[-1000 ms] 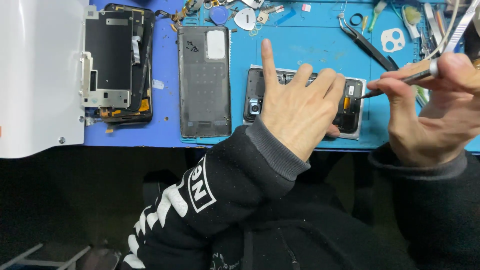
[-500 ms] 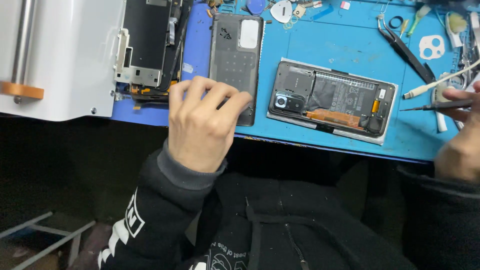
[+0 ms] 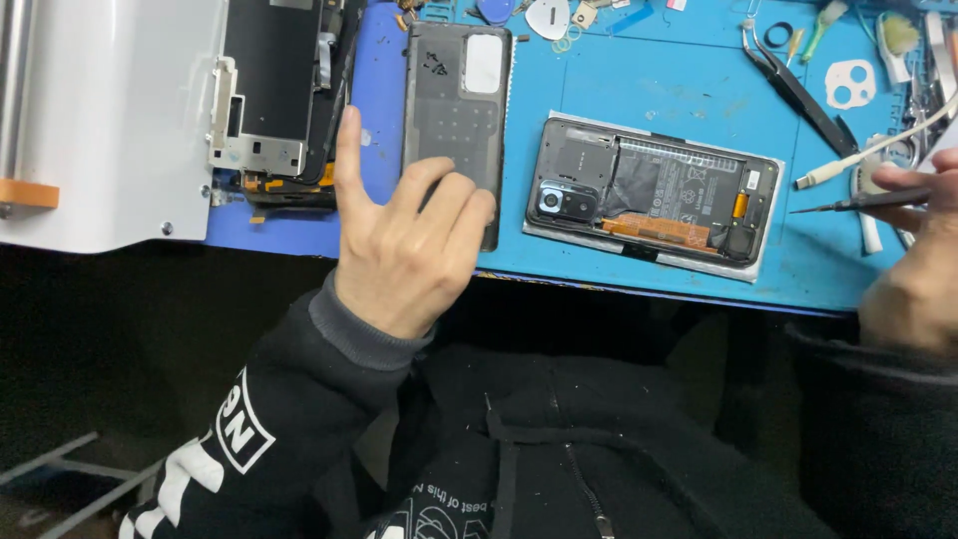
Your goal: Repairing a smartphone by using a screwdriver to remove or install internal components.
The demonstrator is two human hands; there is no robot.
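— What do we have under the left hand point(image 3: 404, 250)?

— Our fingers point(image 3: 439, 205) are spread and loose, clasping nothing. The fingertips rest on the lower part of the grey phone back cover point(image 3: 457, 110), which lies inner face up, left of centre in the upper frame, on the blue work mat point(image 3: 649, 75).

— And the right hand point(image 3: 913, 269)?

— At the right edge, pinched around a thin dark screwdriver point(image 3: 848, 205) whose tip points left toward the opened phone point(image 3: 654, 195).

— How would we judge the cover to handle?

— Light, thin and a little flexible, we think, and smooth enough to slide on the mat. We would lift it by its long edges, away from the pale camera cut-out near its top.

— The opened phone?

— It sits in the middle of the mat with battery, camera module and an orange flex cable exposed. We judge it fragile, best held by the frame sides.

— What can we count?

— One back cover, one opened phone, one screwdriver. In the upper left one dismantled screen assembly point(image 3: 284, 90) lies beside a white machine point(image 3: 110, 120). Black tweezers point(image 3: 793, 90) lie at upper right; we count one pair, though the clutter beyond is too small to tally.
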